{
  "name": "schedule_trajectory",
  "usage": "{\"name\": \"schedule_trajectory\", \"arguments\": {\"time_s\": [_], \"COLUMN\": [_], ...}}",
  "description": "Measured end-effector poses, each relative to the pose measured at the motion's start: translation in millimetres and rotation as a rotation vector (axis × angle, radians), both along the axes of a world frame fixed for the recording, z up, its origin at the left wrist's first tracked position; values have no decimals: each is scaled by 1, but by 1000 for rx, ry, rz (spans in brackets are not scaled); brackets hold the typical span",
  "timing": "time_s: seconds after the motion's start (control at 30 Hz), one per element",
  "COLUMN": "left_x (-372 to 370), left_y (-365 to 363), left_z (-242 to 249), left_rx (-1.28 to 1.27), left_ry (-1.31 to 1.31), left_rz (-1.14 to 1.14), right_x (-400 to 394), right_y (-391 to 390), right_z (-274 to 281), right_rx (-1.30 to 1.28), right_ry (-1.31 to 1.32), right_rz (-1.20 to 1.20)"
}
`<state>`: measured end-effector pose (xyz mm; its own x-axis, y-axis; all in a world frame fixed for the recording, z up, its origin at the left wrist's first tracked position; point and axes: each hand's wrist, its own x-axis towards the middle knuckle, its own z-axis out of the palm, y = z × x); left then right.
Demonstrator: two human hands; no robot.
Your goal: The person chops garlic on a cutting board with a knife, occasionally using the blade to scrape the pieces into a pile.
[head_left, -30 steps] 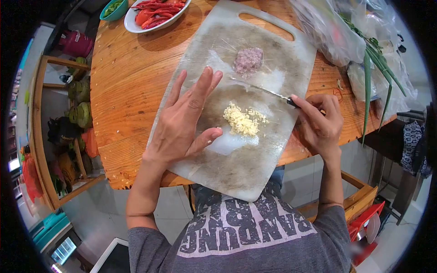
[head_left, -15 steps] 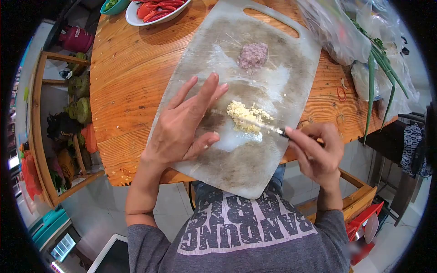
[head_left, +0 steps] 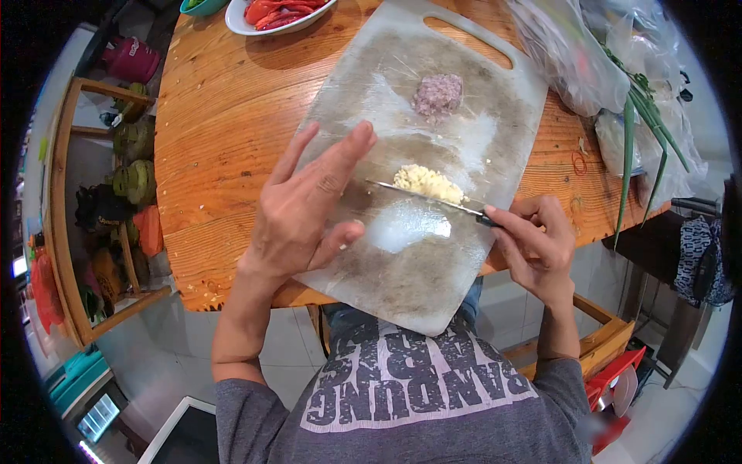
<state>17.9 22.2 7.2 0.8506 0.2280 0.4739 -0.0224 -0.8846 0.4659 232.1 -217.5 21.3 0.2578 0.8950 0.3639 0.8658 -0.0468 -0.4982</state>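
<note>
My right hand (head_left: 539, 246) grips the black handle of a knife (head_left: 425, 197), whose blade lies along the near side of a heap of minced garlic (head_left: 427, 182). The blade points left across the worn white cutting board (head_left: 402, 290). My left hand (head_left: 309, 205) hovers over the board's left side with its fingers spread, near the knife tip, holding nothing. Bits of garlic cling to its thumb. Farther up the board sits a mound of finely chopped purplish shallot or onion (head_left: 438, 95).
A white bowl of red chillies (head_left: 282, 17) and a teal bowl (head_left: 205, 6) stand at the far left of the wooden table (head_left: 220, 155). Plastic bags (head_left: 572, 69) and green onions (head_left: 653, 116) lie at right, beside a red rubber band (head_left: 579, 162).
The knife has gone from a blurred position over the garlic to its near edge, and the garlic is gathered into a tighter heap. My left hand has shifted slightly and stays spread.
</note>
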Motion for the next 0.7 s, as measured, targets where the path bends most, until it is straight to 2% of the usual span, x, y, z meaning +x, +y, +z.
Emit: {"name": "schedule_trajectory", "arguments": {"time_s": [0.2, 0.43, 0.57, 0.7], "left_x": [-1, -2, -3, -1], "left_y": [4, 2, 1, 2], "left_z": [-8, 0, 2, -1], "left_rx": [-138, -18, -14, -24], "left_ry": [-190, -77, -35, -40], "left_rz": [143, 142, 111, 104], "right_x": [-24, -25, -11, 10], "right_y": [6, -5, -22, -25], "right_z": [12, 18, 26, 10], "right_rx": [-40, -69, -13, 93], "right_ry": [31, -3, 166, -24], "right_rz": [10, -132, -263, -365]}}
